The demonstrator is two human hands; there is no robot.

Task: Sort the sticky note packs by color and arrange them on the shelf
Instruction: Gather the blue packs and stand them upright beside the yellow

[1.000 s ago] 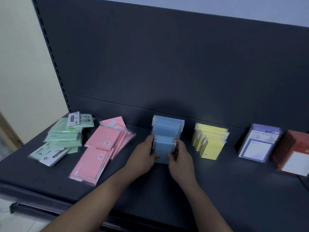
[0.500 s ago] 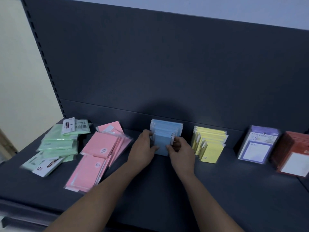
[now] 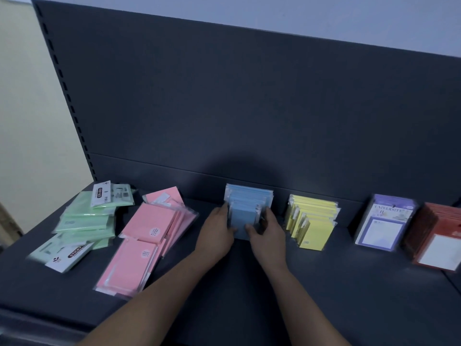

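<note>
A row of blue sticky note packs (image 3: 245, 211) stands upright against the shelf's back panel. My left hand (image 3: 216, 232) grips its left side and my right hand (image 3: 268, 232) its right side, thumbs on the front pack. To the left lie a loose pile of pink packs (image 3: 147, 236) and a loose pile of green packs (image 3: 84, 221), flat on the dark shelf (image 3: 324, 295). To the right stand rows of yellow packs (image 3: 311, 224), purple packs (image 3: 384, 223) and red packs (image 3: 436, 238).
The shelf's dark back panel (image 3: 249, 108) rises right behind the rows. A slotted upright (image 3: 67, 96) runs down the left side, with a cream wall (image 3: 30, 121) beyond it. The shelf's front edge (image 3: 37, 320) is at bottom left.
Both hands have pushed the blue packs back toward the panel, closing the front packs up against the row. The view has shifted slightly.
</note>
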